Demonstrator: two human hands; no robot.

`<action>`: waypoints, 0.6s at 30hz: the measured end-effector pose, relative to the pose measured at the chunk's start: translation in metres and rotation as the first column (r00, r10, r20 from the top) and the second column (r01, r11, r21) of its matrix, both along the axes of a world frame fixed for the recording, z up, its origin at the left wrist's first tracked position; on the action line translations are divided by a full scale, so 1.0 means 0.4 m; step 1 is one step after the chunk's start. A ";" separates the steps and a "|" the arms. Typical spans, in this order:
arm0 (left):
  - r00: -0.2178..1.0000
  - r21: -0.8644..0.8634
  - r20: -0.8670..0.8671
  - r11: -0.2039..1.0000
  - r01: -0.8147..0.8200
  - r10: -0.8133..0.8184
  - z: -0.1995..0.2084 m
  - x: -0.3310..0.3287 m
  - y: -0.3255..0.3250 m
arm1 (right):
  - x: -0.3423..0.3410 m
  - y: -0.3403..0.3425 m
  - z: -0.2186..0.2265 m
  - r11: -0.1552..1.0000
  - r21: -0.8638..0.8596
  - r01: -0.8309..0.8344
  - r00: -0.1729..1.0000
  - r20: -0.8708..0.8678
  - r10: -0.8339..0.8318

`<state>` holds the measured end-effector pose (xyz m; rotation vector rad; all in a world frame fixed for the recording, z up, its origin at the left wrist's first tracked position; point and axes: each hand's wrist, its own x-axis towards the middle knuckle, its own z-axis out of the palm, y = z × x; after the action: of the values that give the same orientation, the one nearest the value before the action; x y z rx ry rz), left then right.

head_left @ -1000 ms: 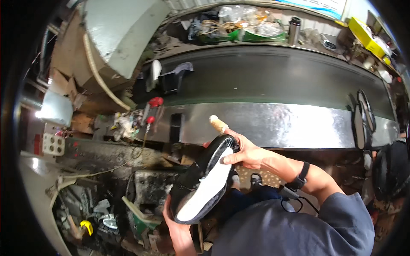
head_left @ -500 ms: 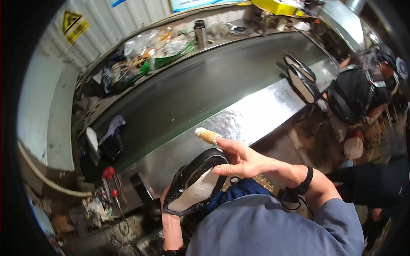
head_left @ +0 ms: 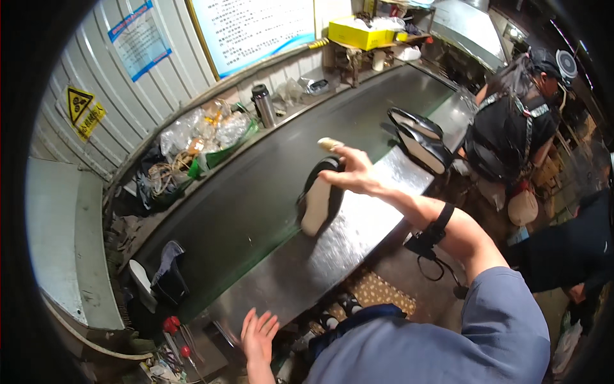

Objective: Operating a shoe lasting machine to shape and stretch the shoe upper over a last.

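At the far left stands a pale metal casing point(head_left: 64, 237), with a yellow warning sign point(head_left: 81, 112) on the ribbed wall above it. To the right of the casing, a white sole-shaped piece point(head_left: 142, 283) lies just beside a dark piece point(head_left: 169, 276) with a greyish flap, both on the left end of the tabletop point(head_left: 275, 176), a long dark surface with a bright metal strip along its near side. Nearer the person, a red knob point(head_left: 171, 324) rises among some clutter. Along the back ledge, clear plastic bags point(head_left: 214, 133) and loose cord are heaped in a green wrapper. The left hand point(head_left: 259, 336) is spread wide and holds nothing, fingers apart, near the front edge of the metal strip. Farther back, a steel flask point(head_left: 263, 105) stands on the ledge. Near the middle, the black shoe point(head_left: 315, 206) is over the tabletop where dark surface meets metal; whether it touches down cannot be told. The right hand point(head_left: 355, 174) grips its upper end, thumb on the pale face, the outstretched finger wearing a pale wrap point(head_left: 329, 144). Beyond, a yellow box point(head_left: 362, 33) sits on a stand. Farther right lie a pair of black shoes point(head_left: 419, 144), side by side on the tabletop, and past them a person in black point(head_left: 511, 128) leans over
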<state>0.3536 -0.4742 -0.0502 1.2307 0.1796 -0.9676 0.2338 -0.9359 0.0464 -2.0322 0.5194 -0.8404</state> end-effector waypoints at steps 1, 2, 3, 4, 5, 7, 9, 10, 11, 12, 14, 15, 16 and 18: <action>0.995 0.026 0.012 0.995 -0.098 0.098 -0.013 0.005 0.049 | 0.008 -0.064 -0.011 0.997 -0.040 0.060 0.998 -0.027 -0.061; 0.982 0.043 0.028 0.981 -0.188 0.187 -0.033 0.000 0.107 | 0.026 -0.116 -0.023 0.983 -0.091 0.161 0.984 -0.066 -0.167; 0.963 0.091 0.002 0.959 -0.270 0.271 -0.042 -0.016 0.138 | 0.042 -0.169 -0.032 0.954 -0.147 0.262 0.956 -0.100 -0.277; 0.936 0.142 -0.024 0.928 -0.344 0.351 -0.047 -0.040 0.165 | 0.056 -0.221 -0.042 0.921 -0.108 0.374 0.914 -0.125 -0.386; 0.939 0.188 -0.045 0.926 -0.327 0.341 -0.052 -0.072 0.204 | 0.072 -0.263 -0.064 0.874 -0.068 0.481 0.860 -0.158 -0.485; 0.900 0.204 -0.117 0.897 -0.391 0.419 -0.071 -0.147 0.253 | 0.082 -0.358 -0.160 0.718 -0.141 0.681 0.697 -0.175 -0.695; 0.894 0.147 -0.114 0.897 -0.417 0.434 -0.119 -0.226 0.351 | 0.111 -0.362 -0.272 0.612 -0.086 0.786 0.577 -0.255 -0.776; 0.865 0.210 -0.148 0.869 -0.447 0.480 -0.114 -0.240 0.338 | 0.095 -0.375 -0.336 0.597 -0.059 0.800 0.569 -0.239 -0.787; 0.823 0.292 -0.166 0.824 -0.486 0.544 -0.093 -0.256 0.343 | 0.124 -0.318 -0.389 0.613 -0.014 0.790 0.604 -0.151 -0.782; 0.824 0.295 -0.165 0.824 -0.484 0.543 -0.099 -0.260 0.352 | 0.145 -0.273 -0.437 0.755 -0.054 0.653 0.749 -0.098 -0.655; 0.855 0.196 -0.144 0.861 -0.470 0.499 -0.109 -0.268 0.395 | 0.235 -0.026 -0.500 0.979 0.064 0.193 0.980 0.044 -0.196; 0.866 0.343 -0.097 0.833 -0.434 0.490 -0.070 -0.230 0.358 | 0.262 0.147 -0.499 0.983 -0.175 -0.046 0.989 -0.144 0.020; 0.847 0.411 -0.098 0.796 -0.444 0.523 -0.077 -0.181 0.353 | 0.260 0.318 -0.492 0.929 -0.130 -0.347 0.863 -0.432 0.262; 0.872 0.356 -0.014 0.817 -0.453 0.490 -0.089 -0.054 0.344 | 0.210 0.571 -0.404 0.692 -0.060 -0.719 0.664 -0.353 0.659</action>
<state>0.3318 -0.3364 -0.0858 1.3618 0.7332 -0.5718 0.3178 -0.7076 -0.1154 -2.2983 -0.2214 -0.0961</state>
